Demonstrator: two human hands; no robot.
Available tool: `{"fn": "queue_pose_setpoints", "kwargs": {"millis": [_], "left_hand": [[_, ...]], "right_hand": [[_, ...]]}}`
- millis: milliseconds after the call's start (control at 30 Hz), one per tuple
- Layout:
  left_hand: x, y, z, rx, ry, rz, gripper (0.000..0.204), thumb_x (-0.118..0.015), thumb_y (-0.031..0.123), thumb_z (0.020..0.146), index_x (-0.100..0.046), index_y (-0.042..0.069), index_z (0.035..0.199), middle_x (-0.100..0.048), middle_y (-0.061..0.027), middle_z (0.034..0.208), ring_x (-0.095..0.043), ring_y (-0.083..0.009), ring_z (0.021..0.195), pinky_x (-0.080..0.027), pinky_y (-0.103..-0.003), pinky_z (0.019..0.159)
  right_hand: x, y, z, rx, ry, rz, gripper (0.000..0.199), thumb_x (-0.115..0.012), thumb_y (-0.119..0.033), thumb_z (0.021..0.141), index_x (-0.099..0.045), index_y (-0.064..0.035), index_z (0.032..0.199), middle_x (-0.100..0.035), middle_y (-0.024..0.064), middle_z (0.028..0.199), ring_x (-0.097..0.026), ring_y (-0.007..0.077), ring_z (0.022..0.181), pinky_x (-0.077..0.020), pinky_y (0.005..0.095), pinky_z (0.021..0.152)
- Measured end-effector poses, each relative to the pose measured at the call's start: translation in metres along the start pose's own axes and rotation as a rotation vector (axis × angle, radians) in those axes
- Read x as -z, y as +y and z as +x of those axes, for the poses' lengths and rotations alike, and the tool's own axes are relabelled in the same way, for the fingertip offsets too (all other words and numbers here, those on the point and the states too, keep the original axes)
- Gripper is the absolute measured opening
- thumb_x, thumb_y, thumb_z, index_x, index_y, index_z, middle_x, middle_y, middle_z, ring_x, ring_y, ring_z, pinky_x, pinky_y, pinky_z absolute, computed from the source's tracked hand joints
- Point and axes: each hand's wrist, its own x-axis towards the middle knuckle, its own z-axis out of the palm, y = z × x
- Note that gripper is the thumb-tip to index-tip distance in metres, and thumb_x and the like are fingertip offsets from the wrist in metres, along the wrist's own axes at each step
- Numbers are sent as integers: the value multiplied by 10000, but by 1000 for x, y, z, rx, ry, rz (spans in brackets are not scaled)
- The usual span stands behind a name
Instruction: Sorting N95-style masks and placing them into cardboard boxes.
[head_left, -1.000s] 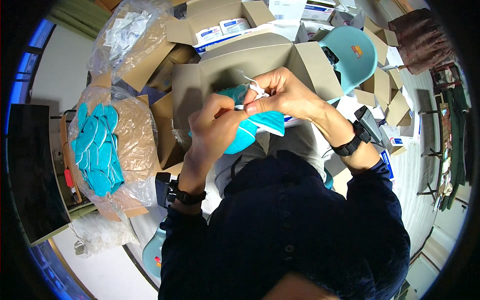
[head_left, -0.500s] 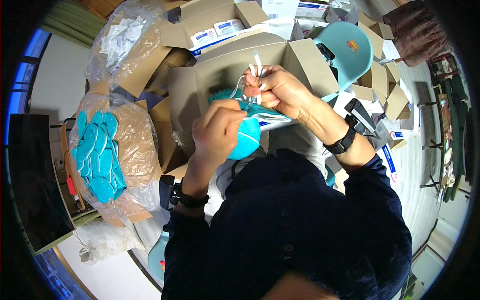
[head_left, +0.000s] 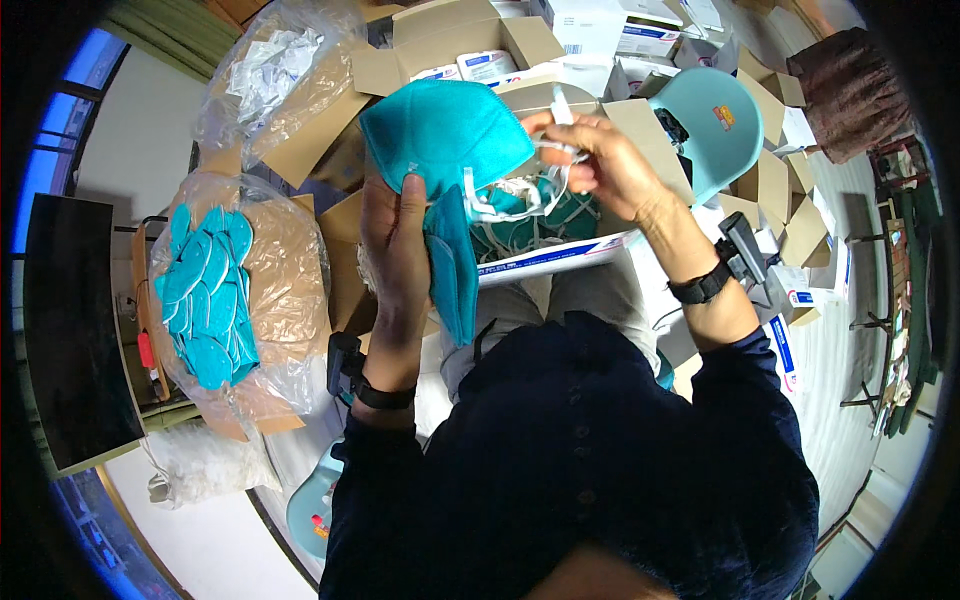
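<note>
My left hand grips a teal face mask, its thumb pressed on the lower edge. Another teal piece, folded narrow, hangs down beside that thumb; whether it is part of the same mask I cannot tell. My right hand is held to the right of the mask, its fingers bent around a white strap. White straps run between mask and fingers. Below them, an open carton with a blue-striped front edge holds more teal masks with white straps.
On the left, a plastic-lined carton holds a pile of teal mask pieces. Behind it stands a clear bag of white material. Opened cartons line the back. A light-blue plastic stool stands at the right.
My left hand has raised the mask up and left and turned its teal face into view. My right hand has moved right, apart from the left. The carton's masks now show.
</note>
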Motion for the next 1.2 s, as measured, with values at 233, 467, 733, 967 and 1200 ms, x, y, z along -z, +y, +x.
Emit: {"fn": "queue_pose_setpoints", "kwargs": {"millis": [233,467,733,967,1200], "left_hand": [[-21,-14,-3,41,-44,-145,270,-519,178,999,-520,15,1214,-635,-58,1051,-566,-79,886,-443,-220,785],[-19,-14,0,390,19,-181,174,-611,195,962,-692,42,946,-628,30,826,-523,-42,700,-422,-211,620],[13,1,5,145,346,-37,245,-572,272,975,-641,41,1022,-636,-61,847,-582,-117,737,-458,-263,637],[50,-1,27,-71,347,-188,252,-572,147,942,-604,-9,1138,-646,-63,1040,-606,-152,889,-477,-296,792],[11,-1,41,311,212,-270,202,-503,261,908,-620,97,892,-494,23,611,-460,-103,463,-353,-235,417]], "right_hand": [[-32,34,-1,106,-193,-250,217,-738,-146,842,-676,-68,1036,-663,-19,855,-569,65,747,-459,226,655],[-34,48,-2,230,-211,-624,228,-635,-222,937,-651,4,928,-643,42,756,-568,103,706,-474,283,672],[-6,3,-43,277,165,367,357,-562,-272,977,-530,-142,646,-408,-83,561,-347,19,501,-246,192,445],[15,-20,-14,736,236,-917,374,-596,-309,944,-622,-3,732,-541,24,673,-513,115,607,-397,290,552],[-6,19,61,-11,-252,-1370,222,-643,-194,818,-699,16,861,-691,180,858,-657,269,725,-508,384,674]]}}
